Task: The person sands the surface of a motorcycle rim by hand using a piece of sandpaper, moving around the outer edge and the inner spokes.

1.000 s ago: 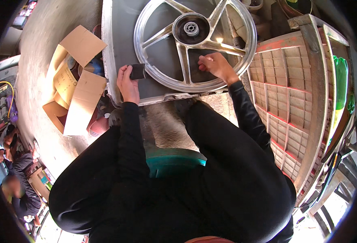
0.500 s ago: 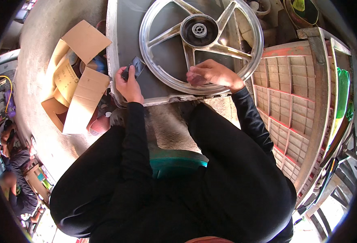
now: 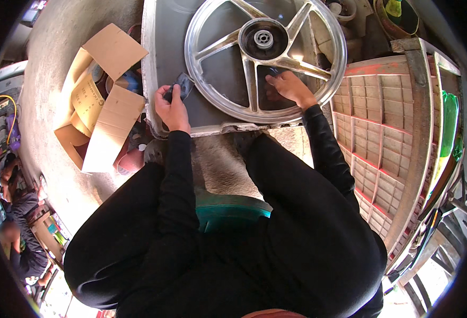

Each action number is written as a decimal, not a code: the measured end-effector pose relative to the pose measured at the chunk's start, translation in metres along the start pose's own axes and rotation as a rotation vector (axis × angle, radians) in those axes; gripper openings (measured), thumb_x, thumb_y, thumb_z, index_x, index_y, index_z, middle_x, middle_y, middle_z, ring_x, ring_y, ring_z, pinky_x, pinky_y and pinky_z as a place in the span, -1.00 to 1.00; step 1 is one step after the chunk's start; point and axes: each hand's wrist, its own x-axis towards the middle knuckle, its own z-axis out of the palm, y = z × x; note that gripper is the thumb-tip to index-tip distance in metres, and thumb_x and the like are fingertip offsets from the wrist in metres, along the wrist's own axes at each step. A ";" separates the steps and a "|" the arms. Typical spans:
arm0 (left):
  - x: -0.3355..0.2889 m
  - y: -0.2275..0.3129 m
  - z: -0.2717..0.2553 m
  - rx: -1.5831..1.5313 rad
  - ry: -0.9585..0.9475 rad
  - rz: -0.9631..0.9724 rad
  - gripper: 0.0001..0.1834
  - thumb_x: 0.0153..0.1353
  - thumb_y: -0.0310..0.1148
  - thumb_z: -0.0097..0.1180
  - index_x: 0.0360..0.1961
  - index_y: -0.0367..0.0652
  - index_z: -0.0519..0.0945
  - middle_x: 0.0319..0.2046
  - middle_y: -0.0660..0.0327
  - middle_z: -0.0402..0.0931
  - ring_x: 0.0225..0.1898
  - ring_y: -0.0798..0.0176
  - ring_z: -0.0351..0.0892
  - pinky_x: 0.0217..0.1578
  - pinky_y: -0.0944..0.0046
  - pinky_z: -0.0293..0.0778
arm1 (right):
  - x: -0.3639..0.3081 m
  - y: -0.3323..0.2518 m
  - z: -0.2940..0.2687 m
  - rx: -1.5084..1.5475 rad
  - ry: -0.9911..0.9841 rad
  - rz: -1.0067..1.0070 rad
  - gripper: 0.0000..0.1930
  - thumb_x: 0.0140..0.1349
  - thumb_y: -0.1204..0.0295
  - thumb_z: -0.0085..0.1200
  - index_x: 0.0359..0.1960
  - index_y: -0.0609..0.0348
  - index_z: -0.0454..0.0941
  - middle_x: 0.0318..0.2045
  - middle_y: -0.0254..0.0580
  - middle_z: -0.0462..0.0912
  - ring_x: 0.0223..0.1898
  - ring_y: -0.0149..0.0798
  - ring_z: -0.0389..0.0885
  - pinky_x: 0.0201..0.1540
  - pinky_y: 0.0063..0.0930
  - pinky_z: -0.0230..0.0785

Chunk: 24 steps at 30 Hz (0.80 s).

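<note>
A silver spoked wheel [image 3: 251, 79], of motorcycle kind, lies in a shallow pale-rimmed tub [image 3: 147, 63] that holds dull grey water. At the tub's left side my left hand [image 3: 172, 108] pinches a folded dark grey piece of sandpaper [image 3: 184, 85] between thumb and fingers, just left of the rim of the wheel. My right hand [image 3: 294, 90] reaches over the wheel's near right rim into the gap between two spokes. Its fingers are loosely bent and apart, with nothing visible in them. The lower fingers look dim, at or under the water.
An open cardboard box [image 3: 114, 122] with things inside stands left of the tub. To the right leans a wooden-framed, ribbed panel [image 3: 382, 132]. A green seat [image 3: 233, 214] shows between my legs. Buckets [image 3: 398, 21] stand far right. Another person [image 3: 26, 238] sits far left.
My right hand has moved from the wheel's near rim, left of a spoke, rightward and away into the gap between spokes. My left hand keeps its hold on the sandpaper.
</note>
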 end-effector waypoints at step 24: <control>0.001 -0.002 0.000 -0.097 -0.043 -0.045 -0.77 0.45 -0.48 0.22 0.07 -0.31 0.68 -0.04 0.11 0.67 -0.17 0.29 0.72 -0.31 0.28 0.79 | -0.011 -0.001 0.005 -0.184 -0.015 0.004 -0.50 0.56 0.09 0.07 -0.12 0.40 0.77 -0.35 0.02 0.82 -0.12 -0.16 0.83 0.03 -0.29 0.65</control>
